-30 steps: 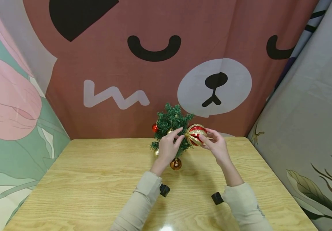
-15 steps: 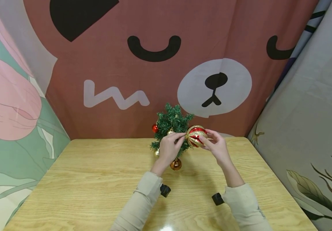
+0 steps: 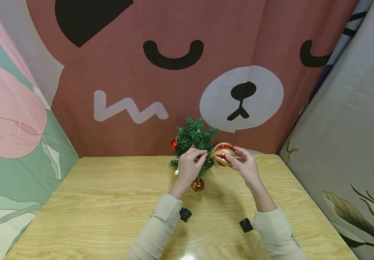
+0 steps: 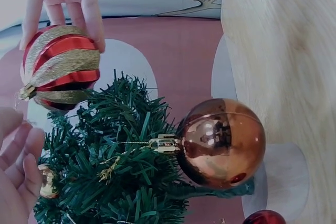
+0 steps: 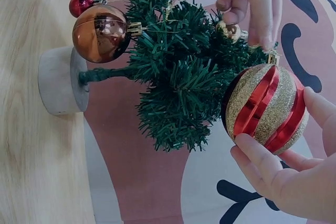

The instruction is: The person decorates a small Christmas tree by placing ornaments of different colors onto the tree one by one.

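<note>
My right hand (image 3: 246,169) holds a large red Christmas bauble (image 3: 223,154) with gold glitter stripes, fingers and thumb spread round its side. The bauble hangs in the air at the right side of a small green Christmas tree (image 3: 195,131), its gold cap (image 4: 27,92) turned toward my left hand (image 3: 189,168). My left thumb and fingertips come together just off that cap, pinching the thin hanging string (image 4: 17,100) that runs from it. Both hands are in front of the branches and hide part of them.
The tree stands on a round grey base (image 5: 58,82) on the wooden table (image 3: 109,198). A copper bauble (image 3: 198,185) hangs low at its front, a red one (image 3: 174,144) at its left, with small gold ones among the branches. A printed curtain (image 3: 122,72) rises behind.
My left fingertips, apart a second ago, have closed together by the cap. My right hand and the striped bauble have shifted slightly right and down, leaving a small gap from the left fingers.
</note>
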The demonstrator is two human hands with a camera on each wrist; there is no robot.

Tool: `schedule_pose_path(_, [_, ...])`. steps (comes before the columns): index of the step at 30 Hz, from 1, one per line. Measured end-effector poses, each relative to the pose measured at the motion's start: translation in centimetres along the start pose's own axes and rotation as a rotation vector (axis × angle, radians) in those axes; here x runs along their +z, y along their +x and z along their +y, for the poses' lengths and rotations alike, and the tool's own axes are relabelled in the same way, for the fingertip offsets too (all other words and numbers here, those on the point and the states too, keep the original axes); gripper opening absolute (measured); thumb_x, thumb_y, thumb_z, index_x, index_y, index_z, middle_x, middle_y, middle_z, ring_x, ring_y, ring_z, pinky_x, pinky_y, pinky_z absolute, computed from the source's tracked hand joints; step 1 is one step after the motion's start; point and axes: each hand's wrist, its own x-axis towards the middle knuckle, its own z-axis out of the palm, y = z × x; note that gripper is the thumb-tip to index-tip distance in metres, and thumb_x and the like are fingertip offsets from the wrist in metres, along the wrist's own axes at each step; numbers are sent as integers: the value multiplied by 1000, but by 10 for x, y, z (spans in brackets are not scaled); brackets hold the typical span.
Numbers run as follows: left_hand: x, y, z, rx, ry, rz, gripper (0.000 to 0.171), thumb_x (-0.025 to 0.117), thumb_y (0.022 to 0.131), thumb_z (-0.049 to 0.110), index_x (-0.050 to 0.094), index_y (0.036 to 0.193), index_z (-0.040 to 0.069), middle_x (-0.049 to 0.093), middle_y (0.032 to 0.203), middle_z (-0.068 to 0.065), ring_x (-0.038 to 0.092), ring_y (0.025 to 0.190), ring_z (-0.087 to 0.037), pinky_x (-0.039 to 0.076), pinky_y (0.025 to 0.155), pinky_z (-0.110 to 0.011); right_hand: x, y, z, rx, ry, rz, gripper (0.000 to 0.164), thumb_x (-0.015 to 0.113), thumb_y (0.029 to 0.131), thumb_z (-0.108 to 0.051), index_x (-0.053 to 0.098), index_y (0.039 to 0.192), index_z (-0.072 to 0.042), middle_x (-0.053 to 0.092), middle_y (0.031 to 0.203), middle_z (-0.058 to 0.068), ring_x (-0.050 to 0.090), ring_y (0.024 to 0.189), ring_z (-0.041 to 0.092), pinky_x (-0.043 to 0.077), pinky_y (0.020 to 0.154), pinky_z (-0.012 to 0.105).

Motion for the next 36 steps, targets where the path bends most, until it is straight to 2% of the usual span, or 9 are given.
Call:
schedule_pose_path(5, [-1,0,-2,29,-118,-45,9,66,80,6,72,87,4,65,81,-4,49,51,-1,40,47,-13,0,1,1,1,6,12,52,58,88,-13,36,131,6,42,122,23,54,83,5,49,73,26])
schedule_pose_path(9, [-4,-1,-3,47,-147,-96,9,64,81,4,71,86,5,66,80,-4,42,49,2,37,45,-14,-2,2,4,-1,37,10,51,57,88,-13,36,130,7,42,121,24,56,82,4,49,74,26])
schedule_pose_path(17, [-9,1,-2,121,-46,-136,9,62,80,1,70,82,6,66,80,-3,47,49,-3,37,46,-13,-6,2,11,-6,124,-3,51,57,87,-8,36,130,8,42,122,21,58,82,5,49,74,26])
schedule_pose_path(20, [-10,0,-2,153,15,-175,10,61,79,2,69,80,7,66,79,-1,49,49,-3,36,46,-13,-4,0,14,-15,179,28,50,57,86,-1,35,130,9,45,119,17,58,81,6,49,74,26])
schedule_pose_path(25, [-10,1,-1,200,108,-220,12,59,78,2,68,78,10,64,78,1,44,48,-2,31,43,-13,2,-6,20,-24,278,98,53,57,83,6,34,131,10,50,112,11,58,84,9,46,80,32])
schedule_pose_path(29, [-10,1,1,221,139,-227,12,59,78,2,66,76,11,63,78,1,41,47,-2,28,42,-13,6,-9,23,-40,324,129,53,57,82,7,35,131,9,55,101,-1,58,86,11,45,80,33])
schedule_pose_path(36, [-10,1,2,256,141,-199,12,59,77,0,66,76,10,63,78,1,38,44,-1,25,41,-12,10,-10,24,-64,348,173,52,56,82,12,36,130,11,52,105,6,58,84,8,49,72,24])
